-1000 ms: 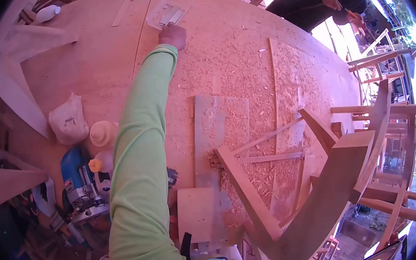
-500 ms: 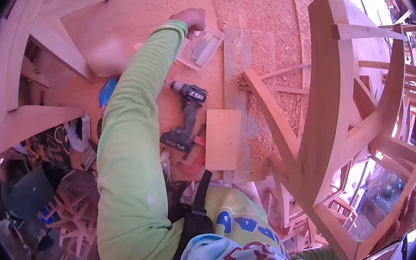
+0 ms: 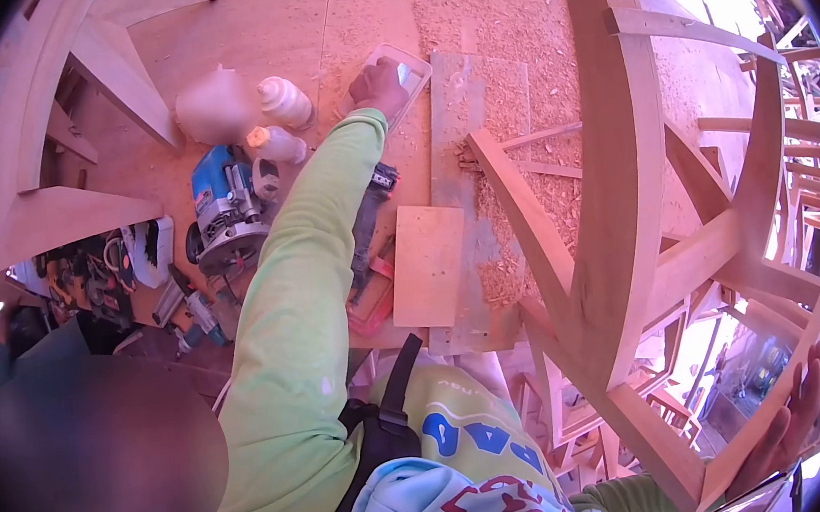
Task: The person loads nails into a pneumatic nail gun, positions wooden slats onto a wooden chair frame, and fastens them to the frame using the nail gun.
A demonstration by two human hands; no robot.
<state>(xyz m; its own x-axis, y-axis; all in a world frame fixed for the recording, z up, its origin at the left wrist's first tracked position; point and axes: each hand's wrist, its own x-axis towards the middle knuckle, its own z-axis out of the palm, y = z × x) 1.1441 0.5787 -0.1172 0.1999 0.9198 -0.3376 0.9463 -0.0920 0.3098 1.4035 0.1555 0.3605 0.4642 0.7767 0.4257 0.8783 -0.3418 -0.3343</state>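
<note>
My left hand (image 3: 379, 85), in a green sleeve, reaches into a shallow pale tray (image 3: 420, 69) on the workbench. Its fingers are bent downward and mostly hidden, so what they grip cannot be made out. A black cordless drill (image 3: 383, 180) lies partly behind my forearm, near a flat wooden board (image 3: 428, 266). At the lower right, my right hand (image 3: 791, 422) rests against the outer side of a wooden chair frame (image 3: 610, 177), its fingers stretched along the rail. The frame stands tilted at the bench's right side.
A blue router (image 3: 219, 190) and two white bottles (image 3: 285, 102) stand left of my arm. Wood shavings (image 3: 551, 75) cover the bench's right part. More wooden frame parts (image 3: 60, 211) rise at the left. A blurred round shape (image 3: 95, 469) fills the lower left.
My left hand has moved down into the tray, over its grey pieces. My forearm has shifted right, uncovering the router and bottles and covering much of the drill. The chair frame appears slightly farther left.
</note>
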